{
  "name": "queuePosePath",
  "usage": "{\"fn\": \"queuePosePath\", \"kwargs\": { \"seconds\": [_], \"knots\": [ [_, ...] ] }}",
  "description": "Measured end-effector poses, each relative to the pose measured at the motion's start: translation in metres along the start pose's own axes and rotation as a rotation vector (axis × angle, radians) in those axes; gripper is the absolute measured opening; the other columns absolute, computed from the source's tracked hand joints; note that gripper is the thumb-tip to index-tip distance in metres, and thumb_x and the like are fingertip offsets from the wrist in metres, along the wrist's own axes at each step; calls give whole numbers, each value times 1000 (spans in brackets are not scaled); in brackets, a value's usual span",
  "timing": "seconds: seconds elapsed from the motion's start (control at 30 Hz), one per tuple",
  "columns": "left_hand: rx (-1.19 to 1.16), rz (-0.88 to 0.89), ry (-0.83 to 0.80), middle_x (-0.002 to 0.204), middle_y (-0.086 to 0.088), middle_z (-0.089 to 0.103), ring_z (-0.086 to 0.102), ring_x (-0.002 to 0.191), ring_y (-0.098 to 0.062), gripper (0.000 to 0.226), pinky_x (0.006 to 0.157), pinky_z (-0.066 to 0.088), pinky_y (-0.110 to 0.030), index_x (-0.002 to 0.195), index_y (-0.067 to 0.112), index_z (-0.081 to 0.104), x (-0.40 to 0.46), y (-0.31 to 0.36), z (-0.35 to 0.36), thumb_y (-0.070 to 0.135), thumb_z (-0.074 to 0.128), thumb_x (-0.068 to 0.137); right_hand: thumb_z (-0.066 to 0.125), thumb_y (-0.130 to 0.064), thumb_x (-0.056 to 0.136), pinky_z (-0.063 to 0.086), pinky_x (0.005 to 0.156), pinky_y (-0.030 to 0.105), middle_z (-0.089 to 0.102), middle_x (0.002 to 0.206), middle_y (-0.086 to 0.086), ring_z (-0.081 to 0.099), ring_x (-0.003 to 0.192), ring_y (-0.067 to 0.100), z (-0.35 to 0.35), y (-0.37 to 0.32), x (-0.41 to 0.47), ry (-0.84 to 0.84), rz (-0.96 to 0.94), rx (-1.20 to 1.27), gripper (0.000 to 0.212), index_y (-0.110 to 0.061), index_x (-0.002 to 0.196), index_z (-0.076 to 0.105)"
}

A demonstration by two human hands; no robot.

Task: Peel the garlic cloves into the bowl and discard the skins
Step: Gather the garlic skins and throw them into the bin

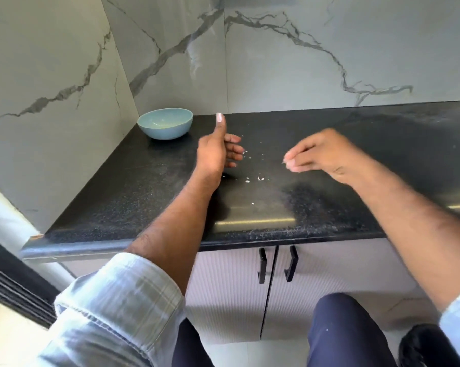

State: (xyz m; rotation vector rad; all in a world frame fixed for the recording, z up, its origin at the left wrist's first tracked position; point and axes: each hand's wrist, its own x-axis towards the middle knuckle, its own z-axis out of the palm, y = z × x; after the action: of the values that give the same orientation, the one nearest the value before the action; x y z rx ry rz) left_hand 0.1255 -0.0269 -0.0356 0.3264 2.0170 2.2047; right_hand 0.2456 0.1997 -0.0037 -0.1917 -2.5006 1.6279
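Note:
A pale blue bowl (165, 123) stands in the back left corner of the black counter (117, 197). My left hand (219, 152) hovers over the counter right of the bowl, thumb pointing up, fingers loosely curled and holding nothing. My right hand (321, 154) is blurred over the counter's middle, its fingertips pinched together on something small and pale, probably garlic skin. Small white skin flakes (259, 178) lie scattered on the counter between my hands. No whole garlic clove is visible.
Marble-patterned walls (276, 62) close off the counter at the back and left. Below the front edge are cabinet doors with two black handles (276, 264). My legs and a dark shoe (430, 345) show at the bottom.

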Motion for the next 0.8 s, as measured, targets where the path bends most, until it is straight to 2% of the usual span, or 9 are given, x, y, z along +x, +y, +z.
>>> {"fn": "queuePosePath", "kwargs": {
  "seconds": [0.07, 0.1, 0.23, 0.33, 0.5, 0.63, 0.7, 0.8],
  "knots": [
    [-13, -46, -91, 92, -22, 78, 75, 78, -32, 83, 63, 56, -34, 102, 1, 74, -18, 0, 40, 74, 33, 105, 74, 15, 81, 65, 83, 34, 78, 89, 22, 77, 96, 37, -31, 20, -24, 93, 56, 324, 15, 5, 93, 75],
    [-25, -56, -131, 96, -25, 78, 77, 82, -35, 83, 67, 59, -37, 103, -1, 73, -26, -1, 61, 71, 32, 107, 73, 15, 82, 65, 84, 34, 78, 89, 21, 76, 97, 36, -43, 30, -37, 136, 70, 398, 15, 6, 94, 74],
    [-42, -60, -335, 103, -25, 79, 78, 100, -38, 79, 91, 63, -48, 110, -5, 73, -71, -9, 158, 64, 35, 110, 68, 15, 85, 63, 78, 27, 78, 90, 18, 78, 93, 31, -97, 69, -103, 320, 114, 546, 16, 3, 94, 73],
    [-28, -33, -495, 106, -24, 79, 78, 102, -35, 72, 95, 63, -49, 110, -4, 73, -114, -11, 230, 58, 37, 112, 67, 15, 86, 62, 80, 27, 78, 90, 17, 79, 91, 28, -133, 92, -155, 441, 97, 596, 16, 2, 93, 72],
    [46, 74, -661, 101, -23, 79, 78, 99, -36, 66, 91, 65, -48, 103, -4, 76, -179, -32, 331, 56, 49, 109, 63, 15, 89, 62, 81, 26, 79, 83, 11, 79, 88, 24, -190, 143, -258, 660, 128, 591, 17, 1, 94, 71],
    [273, 247, -762, 86, -26, 73, 75, 81, -40, 74, 80, 64, -58, 85, 3, 69, -215, -95, 393, 74, 51, 95, 57, 19, 89, 63, 85, 31, 79, 85, 14, 78, 89, 27, -216, 217, -339, 780, 265, 586, 21, 5, 95, 71],
    [375, 288, -855, 80, -22, 70, 69, 73, -38, 62, 75, 63, -55, 84, 11, 67, -234, -141, 420, 70, 52, 94, 53, 22, 89, 64, 86, 34, 78, 83, 17, 79, 85, 29, -219, 263, -370, 833, 320, 607, 24, 8, 92, 72],
    [572, 287, -980, 74, -4, 71, 63, 66, -21, 34, 73, 61, -41, 83, 18, 69, -255, -202, 442, 49, 61, 95, 47, 23, 91, 65, 82, 35, 77, 88, 26, 79, 78, 29, -213, 337, -394, 881, 440, 608, 24, 14, 100, 67]
  ]
}}
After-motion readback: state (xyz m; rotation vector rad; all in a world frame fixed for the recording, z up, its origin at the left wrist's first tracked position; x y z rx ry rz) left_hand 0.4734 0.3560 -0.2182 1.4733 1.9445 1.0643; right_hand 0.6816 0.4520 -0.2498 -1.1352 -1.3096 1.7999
